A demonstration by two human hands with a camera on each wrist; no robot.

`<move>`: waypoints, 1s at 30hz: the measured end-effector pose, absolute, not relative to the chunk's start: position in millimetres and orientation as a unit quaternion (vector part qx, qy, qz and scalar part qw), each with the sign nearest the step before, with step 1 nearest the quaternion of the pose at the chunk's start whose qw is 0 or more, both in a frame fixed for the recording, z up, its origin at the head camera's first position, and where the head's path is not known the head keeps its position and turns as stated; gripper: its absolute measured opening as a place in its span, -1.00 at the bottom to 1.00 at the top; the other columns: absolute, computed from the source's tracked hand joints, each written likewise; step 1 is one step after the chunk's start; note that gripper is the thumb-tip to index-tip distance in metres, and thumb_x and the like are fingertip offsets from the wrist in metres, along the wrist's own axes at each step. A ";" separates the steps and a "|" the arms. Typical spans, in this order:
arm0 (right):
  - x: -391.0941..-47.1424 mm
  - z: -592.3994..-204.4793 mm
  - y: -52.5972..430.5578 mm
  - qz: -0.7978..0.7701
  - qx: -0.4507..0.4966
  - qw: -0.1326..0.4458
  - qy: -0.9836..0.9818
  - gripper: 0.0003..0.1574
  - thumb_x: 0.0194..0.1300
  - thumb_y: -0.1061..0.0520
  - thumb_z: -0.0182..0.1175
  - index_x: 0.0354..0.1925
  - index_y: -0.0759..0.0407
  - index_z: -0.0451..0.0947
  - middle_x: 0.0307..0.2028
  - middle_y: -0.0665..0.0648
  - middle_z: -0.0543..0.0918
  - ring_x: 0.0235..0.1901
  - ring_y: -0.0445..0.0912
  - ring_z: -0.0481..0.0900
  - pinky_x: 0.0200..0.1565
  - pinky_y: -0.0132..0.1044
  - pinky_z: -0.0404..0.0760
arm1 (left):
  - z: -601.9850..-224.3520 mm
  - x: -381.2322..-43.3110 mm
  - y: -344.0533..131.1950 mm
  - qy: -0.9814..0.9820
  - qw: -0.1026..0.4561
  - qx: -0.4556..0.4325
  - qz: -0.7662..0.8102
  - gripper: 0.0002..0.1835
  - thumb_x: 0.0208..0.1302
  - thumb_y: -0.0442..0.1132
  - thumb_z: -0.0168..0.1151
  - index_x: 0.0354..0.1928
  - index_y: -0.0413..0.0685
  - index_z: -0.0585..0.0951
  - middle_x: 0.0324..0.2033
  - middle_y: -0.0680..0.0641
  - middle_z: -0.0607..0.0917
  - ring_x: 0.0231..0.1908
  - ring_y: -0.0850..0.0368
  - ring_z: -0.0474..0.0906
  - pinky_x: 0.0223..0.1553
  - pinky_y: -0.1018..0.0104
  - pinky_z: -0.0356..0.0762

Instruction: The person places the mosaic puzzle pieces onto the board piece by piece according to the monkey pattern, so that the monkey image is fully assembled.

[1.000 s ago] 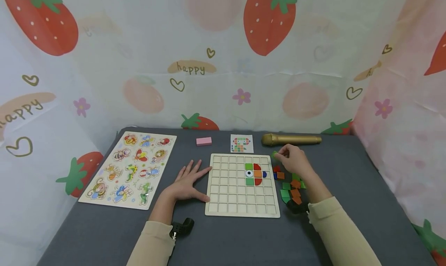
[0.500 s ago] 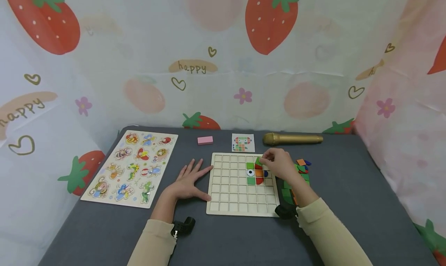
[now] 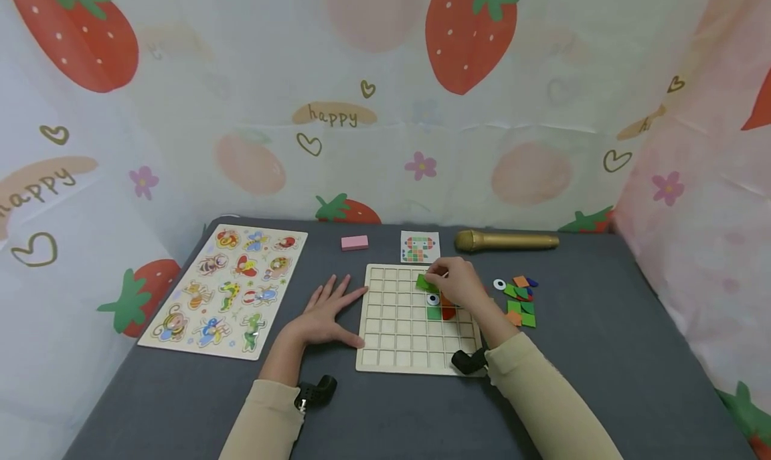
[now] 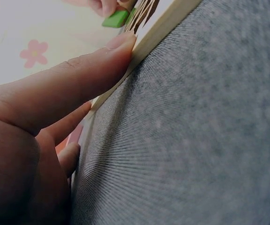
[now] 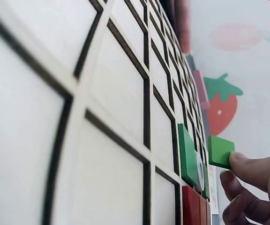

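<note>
A pale wooden grid board lies on the dark table. My left hand is spread at its left side, fingers straight, with thumb and index fingertip against the board's edge. My right hand pinches a green square tile between thumb and fingers, over the board's upper part. Below it in the head view sit a round eye tile, a light green tile and a red tile in the grid. The right hand covers some of the laid tiles.
Loose coloured tiles lie right of the board, with an eye tile beside them. Behind the board are a picture card, a pink block and a gold microphone. An insect puzzle board lies left.
My right hand has carried the green tile leftward from the loose tiles to over the board's upper part. The left hand has stayed at the board's edge.
</note>
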State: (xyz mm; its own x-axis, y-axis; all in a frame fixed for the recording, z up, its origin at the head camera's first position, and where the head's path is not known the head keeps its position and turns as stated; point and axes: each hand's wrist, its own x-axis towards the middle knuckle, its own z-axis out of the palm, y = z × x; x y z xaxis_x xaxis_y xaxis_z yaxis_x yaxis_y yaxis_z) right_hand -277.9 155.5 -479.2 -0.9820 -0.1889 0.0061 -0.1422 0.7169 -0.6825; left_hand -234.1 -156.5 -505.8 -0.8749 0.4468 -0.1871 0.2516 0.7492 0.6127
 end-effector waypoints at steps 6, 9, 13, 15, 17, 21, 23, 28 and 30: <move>-281.6 -480.6 149.2 -0.350 -0.104 0.039 0.930 -0.85 0.40 0.00 0.30 -0.24 0.02 0.73 -0.29 0.02 0.72 -0.31 -0.08 0.61 -0.31 -0.18 0.57 | -506.4 -234.1 -156.6 0.922 0.162 0.191 0.295 0.19 -0.12 0.27 0.57 0.58 0.35 0.16 0.63 -0.08 -0.15 0.59 -0.19 -0.47 0.53 -0.26 -0.44; -281.9 -480.3 146.4 -0.343 -0.103 0.044 0.933 -0.86 0.39 -0.01 0.31 -0.23 -0.01 0.74 -0.27 -0.01 0.73 -0.27 -0.08 0.63 -0.24 -0.14 0.60 | -506.5 -233.9 -156.6 0.922 0.163 0.190 0.295 0.19 -0.12 0.26 0.57 0.58 0.35 0.16 0.63 -0.08 -0.16 0.59 -0.19 -0.47 0.53 -0.26 -0.43; -283.3 -480.8 143.5 -0.331 -0.103 0.054 0.936 -0.87 0.37 -0.01 0.33 -0.27 -0.02 0.74 -0.30 -0.03 0.74 -0.31 -0.10 0.62 -0.24 -0.13 0.59 | -506.4 -233.8 -156.7 0.922 0.164 0.191 0.296 0.19 -0.12 0.27 0.57 0.58 0.35 0.16 0.63 -0.08 -0.16 0.59 -0.18 -0.48 0.53 -0.25 -0.43; -284.1 -481.0 142.1 -0.323 -0.103 0.057 0.939 -0.87 0.36 -0.01 0.34 -0.30 -0.03 0.75 -0.33 -0.04 0.73 -0.34 -0.11 0.60 -0.27 -0.16 0.57 | -506.4 -233.9 -157.0 0.921 0.164 0.190 0.297 0.19 -0.12 0.26 0.57 0.58 0.35 0.16 0.63 -0.08 -0.16 0.59 -0.18 -0.48 0.53 -0.25 -0.43; -284.2 -481.4 140.9 -0.318 -0.099 0.060 0.941 -0.89 0.33 -0.01 0.37 -0.31 -0.04 0.75 -0.36 -0.05 0.71 -0.37 -0.12 0.58 -0.31 -0.19 0.56 | -506.1 -234.0 -156.9 0.921 0.164 0.189 0.300 0.19 -0.12 0.25 0.58 0.58 0.35 0.17 0.63 -0.08 -0.16 0.59 -0.18 -0.48 0.53 -0.25 -0.44; -282.2 -480.7 141.2 -0.318 -0.095 0.063 0.941 -0.89 0.31 -0.02 0.39 -0.26 -0.04 0.74 -0.36 -0.02 0.68 -0.41 -0.11 0.56 -0.40 -0.23 0.52 | -506.3 -234.3 -156.3 0.921 0.164 0.189 0.300 0.19 -0.11 0.25 0.58 0.58 0.35 0.16 0.63 -0.08 -0.16 0.59 -0.18 -0.48 0.53 -0.25 -0.45; -279.8 -478.6 143.3 -0.323 -0.092 0.061 0.940 -0.87 0.32 -0.02 0.38 -0.22 -0.02 0.73 -0.34 0.00 0.67 -0.41 -0.10 0.55 -0.41 -0.24 0.50 | -506.6 -234.4 -155.9 0.921 0.164 0.190 0.299 0.19 -0.11 0.26 0.57 0.58 0.35 0.16 0.63 -0.07 -0.17 0.59 -0.17 -0.48 0.53 -0.25 -0.45; -271.9 -471.7 156.1 -0.342 -0.084 0.052 0.935 -0.83 0.36 0.02 0.33 -0.13 0.03 0.71 -0.27 0.04 0.69 -0.42 -0.08 0.55 -0.43 -0.23 0.52 | -506.8 -234.2 -155.7 0.921 0.162 0.194 0.298 0.19 -0.11 0.26 0.57 0.59 0.34 0.16 0.63 -0.08 -0.17 0.59 -0.18 -0.48 0.53 -0.25 -0.44; -268.6 -470.3 163.0 -0.347 -0.081 0.045 0.933 -0.83 0.38 0.02 0.32 -0.12 0.05 0.71 -0.25 0.05 0.70 -0.41 -0.07 0.56 -0.43 -0.23 0.53 | -506.4 -234.0 -156.1 0.920 0.162 0.195 0.299 0.18 -0.10 0.25 0.57 0.59 0.33 0.16 0.63 -0.09 -0.17 0.59 -0.18 -0.47 0.53 -0.25 -0.45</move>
